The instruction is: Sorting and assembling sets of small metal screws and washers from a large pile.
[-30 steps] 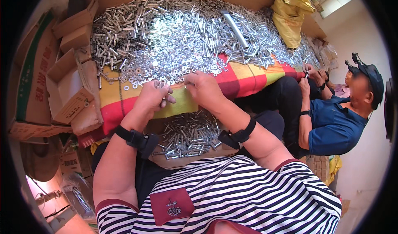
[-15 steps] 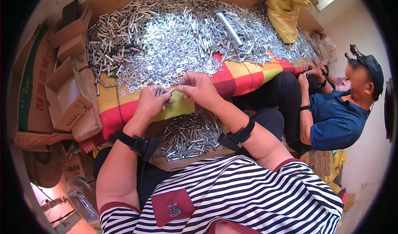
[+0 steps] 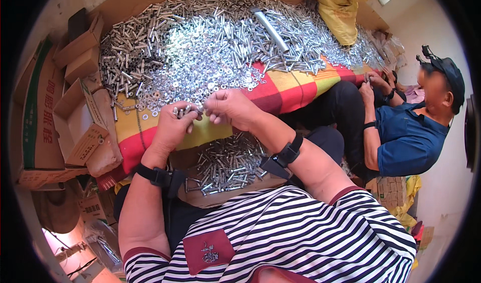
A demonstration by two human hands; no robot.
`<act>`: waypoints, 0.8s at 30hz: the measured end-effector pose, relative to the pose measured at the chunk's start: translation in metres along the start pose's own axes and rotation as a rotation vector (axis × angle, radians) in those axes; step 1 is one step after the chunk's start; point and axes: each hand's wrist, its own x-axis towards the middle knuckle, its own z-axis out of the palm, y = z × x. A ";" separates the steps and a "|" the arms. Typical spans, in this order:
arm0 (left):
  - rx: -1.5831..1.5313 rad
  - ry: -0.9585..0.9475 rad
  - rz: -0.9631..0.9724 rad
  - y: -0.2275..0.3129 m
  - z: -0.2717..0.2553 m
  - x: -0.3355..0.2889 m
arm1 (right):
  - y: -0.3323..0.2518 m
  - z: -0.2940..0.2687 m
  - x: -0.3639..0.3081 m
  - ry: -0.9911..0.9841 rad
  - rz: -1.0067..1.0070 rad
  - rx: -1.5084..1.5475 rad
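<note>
Several short metal bolts (image 3: 183,110) stick out of my left hand (image 3: 175,125), which is closed around them. My right hand (image 3: 233,108) meets it just to the right, its thumb and fingers pinched together by my left fingertips; whatever small piece lies between them is hidden. Both hands hover over the near edge of the checked blanket (image 3: 295,95). Just beyond them lies a heap of loose washers (image 3: 195,77). Below, close to my lap, a cardboard box (image 3: 195,199) holds many finished-looking bolts (image 3: 230,162).
Metal sleeves (image 3: 135,42) and bolts are piled at the back, with a metal bar (image 3: 270,30) on top. A yellow sack (image 3: 338,12) stands far right. Cardboard boxes (image 3: 80,122) line the left. On the right a co-worker (image 3: 411,137) sits, hands over the blanket.
My right hand has shifted slightly left, closer against my left hand. The bolt tip that showed between the hands is now covered. The whole view has shifted a little.
</note>
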 end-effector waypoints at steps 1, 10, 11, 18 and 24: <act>0.001 0.000 0.000 -0.002 -0.003 0.002 | 0.000 -0.002 0.004 0.064 -0.042 -0.148; 0.784 0.394 0.179 -0.038 -0.001 0.037 | 0.006 -0.001 0.019 0.428 -0.543 -1.343; 0.647 0.362 0.102 -0.032 0.014 0.041 | 0.006 -0.012 0.017 0.423 -0.542 -1.296; 0.191 0.245 -0.061 -0.018 0.059 0.059 | -0.016 -0.059 -0.026 0.324 -0.340 -0.371; -0.282 0.202 -0.145 0.002 0.078 0.062 | -0.023 -0.088 -0.066 0.336 -0.488 -0.166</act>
